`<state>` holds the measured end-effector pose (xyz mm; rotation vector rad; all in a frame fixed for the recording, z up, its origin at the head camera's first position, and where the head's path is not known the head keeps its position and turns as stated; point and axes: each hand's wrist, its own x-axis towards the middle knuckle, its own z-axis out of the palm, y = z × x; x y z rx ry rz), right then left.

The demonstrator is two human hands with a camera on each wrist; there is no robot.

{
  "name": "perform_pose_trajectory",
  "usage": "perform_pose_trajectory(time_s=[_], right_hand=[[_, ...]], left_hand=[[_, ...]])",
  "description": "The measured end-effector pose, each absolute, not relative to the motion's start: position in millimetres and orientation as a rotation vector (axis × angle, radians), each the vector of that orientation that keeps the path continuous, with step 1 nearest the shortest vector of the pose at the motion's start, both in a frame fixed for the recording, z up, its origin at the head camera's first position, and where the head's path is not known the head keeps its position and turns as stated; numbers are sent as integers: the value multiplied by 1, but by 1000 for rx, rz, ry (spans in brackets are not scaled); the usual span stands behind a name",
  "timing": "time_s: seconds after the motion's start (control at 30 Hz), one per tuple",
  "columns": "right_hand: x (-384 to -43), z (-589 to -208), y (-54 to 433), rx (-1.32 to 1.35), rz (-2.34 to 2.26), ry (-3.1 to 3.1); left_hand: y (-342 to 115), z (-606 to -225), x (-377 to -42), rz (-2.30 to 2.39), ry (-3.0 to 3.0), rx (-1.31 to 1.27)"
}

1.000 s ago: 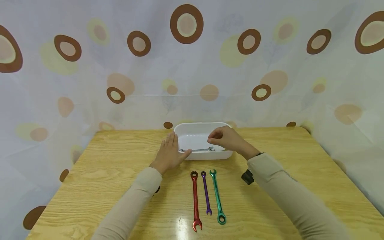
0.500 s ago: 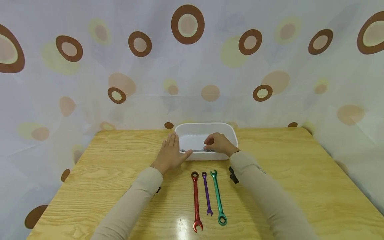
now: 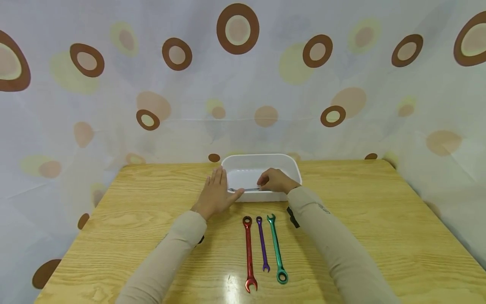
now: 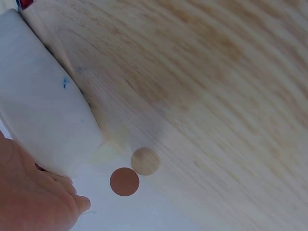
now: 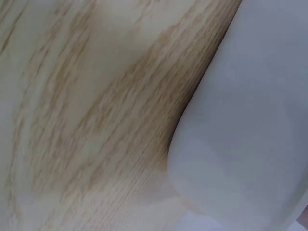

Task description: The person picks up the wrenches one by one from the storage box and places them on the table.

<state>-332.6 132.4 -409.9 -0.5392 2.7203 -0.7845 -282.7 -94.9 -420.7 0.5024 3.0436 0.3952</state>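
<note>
A white plastic tray [image 3: 265, 196] stands toward the back of the table. Inside it, along the front wall, lies a silver wrench [image 3: 247, 189]. My right hand [image 3: 278, 180] reaches over the tray's right side and pinches the wrench near its right end, which the fingers hide. My left hand [image 3: 215, 195] rests against the tray's left end with its fingers straight, its thumb by the front rim. In the left wrist view, that hand [image 4: 33, 197] is beside the tray's wall [image 4: 43, 101]. The right wrist view holds mostly the tray's outer wall [image 5: 240, 120].
In front of the tray, three wrenches lie roughly parallel: a red one [image 3: 249, 253], a purple one [image 3: 263, 245] and a green one [image 3: 277, 249]. They rest on a wooden table [image 3: 144, 194]. A patterned cloth [image 3: 243, 84] hangs behind it.
My right hand has moved left and down into the tray, onto the silver wrench's right end. The left hand and the three coloured wrenches have stayed in place.
</note>
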Motion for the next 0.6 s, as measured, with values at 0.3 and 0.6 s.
perform_pose_trajectory(time_s=[0.3, 0.6], right_hand=[[-335, -410, 134, -560, -746, 2688], [-334, -412, 135, -621, -696, 2697]], left_hand=[[-94, -423, -283, 430, 3053, 505], [-92, -423, -282, 408, 3037, 504]])
